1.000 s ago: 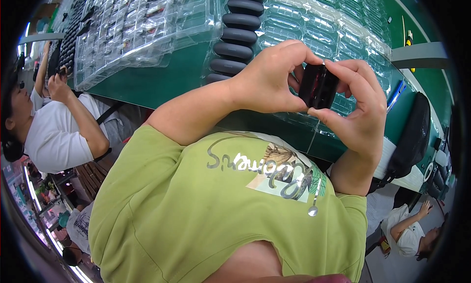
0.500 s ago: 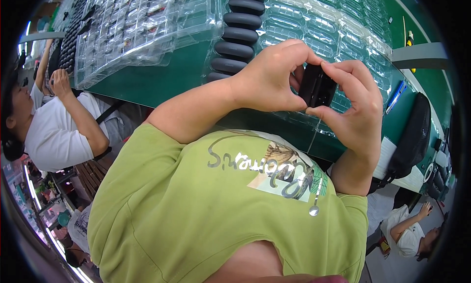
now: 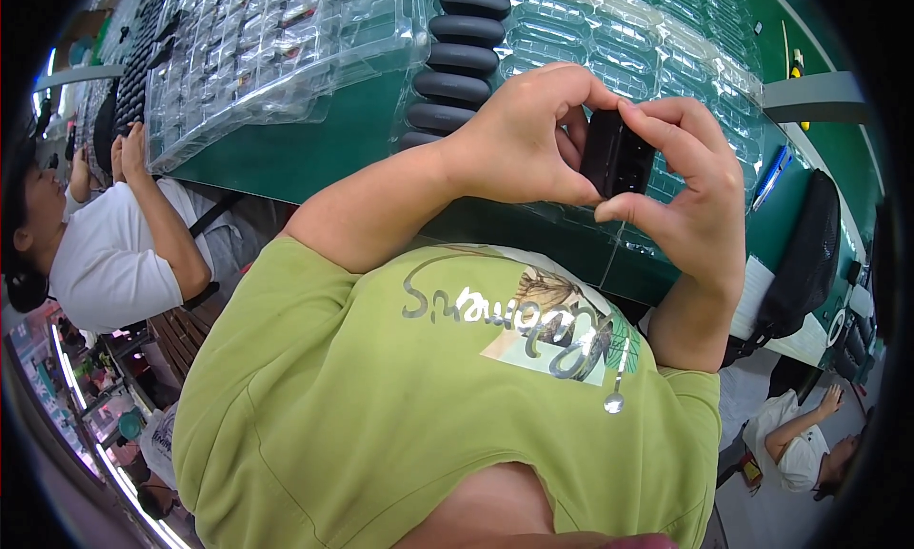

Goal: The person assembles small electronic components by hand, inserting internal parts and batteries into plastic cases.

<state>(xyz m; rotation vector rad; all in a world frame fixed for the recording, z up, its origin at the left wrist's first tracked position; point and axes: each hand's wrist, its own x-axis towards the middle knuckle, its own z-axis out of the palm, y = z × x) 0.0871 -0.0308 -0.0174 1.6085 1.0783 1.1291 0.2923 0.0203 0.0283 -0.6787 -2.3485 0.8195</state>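
A small black hinged case [image 3: 619, 154], shaped like an earbud charging case, stands open between my two hands above the table. My left hand [image 3: 533, 135] pinches its left half with thumb and fingers at the two ends. On the other half, my right hand [image 3: 693, 168] grips in the same way, fingertips at the far end and thumb at the near end. Glossy hollows show inside the right half. Beneath and beyond the hands lies a clear plastic tray [image 3: 619, 59] with oval pockets. Along its left side runs a row of dark grey rounded cases [image 3: 463, 59].
Clear trays with small parts [image 3: 286, 59] are stacked on the left of the green table [image 3: 257, 159]. To the right lie a blue pen-like tool [image 3: 772, 178] and a black mesh bag [image 3: 807, 239]. Co-workers in white shirts [image 3: 124, 254] sit at both sides.
Both hands and the case have shifted slightly up in the picture. The case looks opened a little wider, with more of its inside showing.
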